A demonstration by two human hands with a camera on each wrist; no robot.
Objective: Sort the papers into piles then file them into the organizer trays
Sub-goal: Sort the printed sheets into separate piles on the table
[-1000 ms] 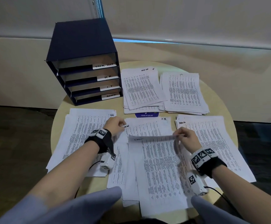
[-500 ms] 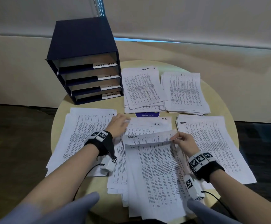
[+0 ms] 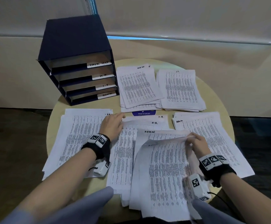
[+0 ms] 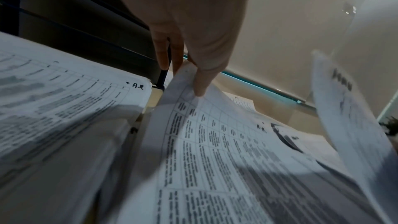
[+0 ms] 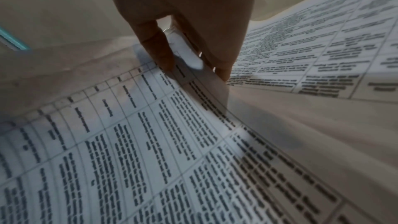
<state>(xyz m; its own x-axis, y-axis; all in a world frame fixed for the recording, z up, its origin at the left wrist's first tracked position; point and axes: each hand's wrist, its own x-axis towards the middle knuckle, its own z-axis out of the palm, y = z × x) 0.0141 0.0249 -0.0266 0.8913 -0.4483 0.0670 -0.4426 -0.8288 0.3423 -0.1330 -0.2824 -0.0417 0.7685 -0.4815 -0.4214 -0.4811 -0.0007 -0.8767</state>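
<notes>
A dark blue organizer with labelled trays stands at the back left of the round table. Sorted piles lie around: one marked task list, one I.T., one A.R. and one Admin. My left hand pinches the upper left corner of a sheet marked H.R.; the left wrist view shows that corner curling up between thumb and fingers. My right hand pinches the top sheet of the middle stack, its top edge lifted and curled towards me.
A blue round sticker shows on the table between the piles. Papers cover most of the tabletop and overhang its near edge. A beige wall stands close behind the table. Grey sleeves fill the bottom of the head view.
My right hand has peeled the top sheet's upper edge back towards me, uncovering a sheet marked Admin. My left hand has slid right onto the corner of the H.R. sheet.
</notes>
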